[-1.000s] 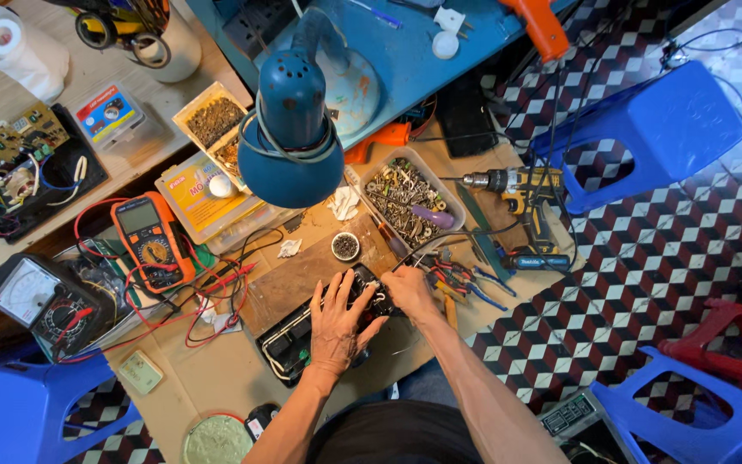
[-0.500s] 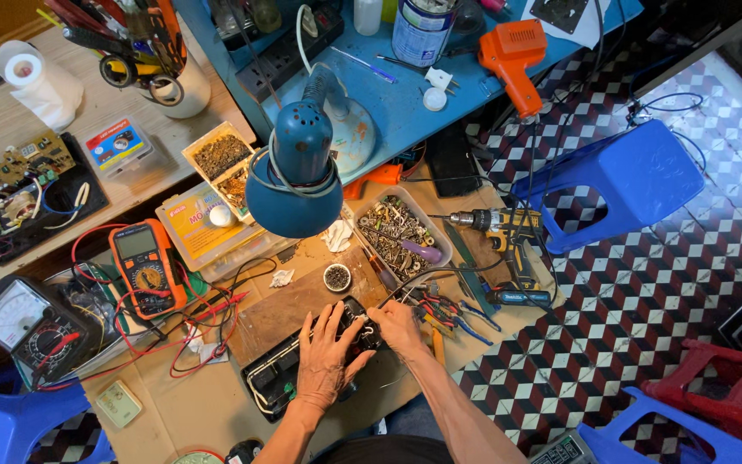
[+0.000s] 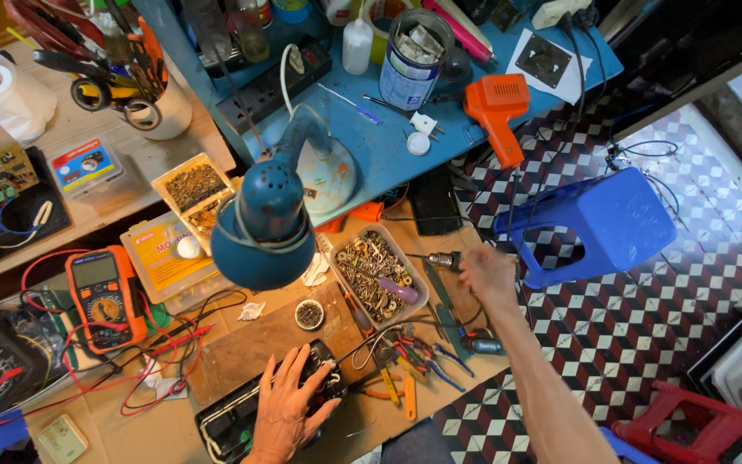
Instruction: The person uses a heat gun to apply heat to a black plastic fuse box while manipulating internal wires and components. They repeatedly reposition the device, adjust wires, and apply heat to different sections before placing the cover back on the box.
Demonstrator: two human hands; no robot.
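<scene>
My left hand [image 3: 289, 404] lies flat on a black electronic device [image 3: 225, 425] at the near edge of the cardboard-covered bench. My right hand [image 3: 489, 273] is stretched out to the right and closed around a cordless drill; only the drill's metal chuck [image 3: 445, 260] shows, pointing left. Just left of the chuck stands a clear tray of screws and bolts [image 3: 371, 271]. A small round dish [image 3: 308, 314] sits between that tray and the device. Pliers and screwdrivers [image 3: 405, 361] lie scattered below my right arm.
A blue desk lamp [image 3: 264, 228] hangs over the bench middle. An orange multimeter [image 3: 105, 292] with red leads is at the left. An orange heat gun [image 3: 495, 107] rests on the blue table behind. A blue stool [image 3: 603, 223] and a red stool [image 3: 689, 421] stand on the chequered floor.
My right hand has left the black device and reached right to take hold of the drill. My left hand stays on the device. The view has tilted upward.
</scene>
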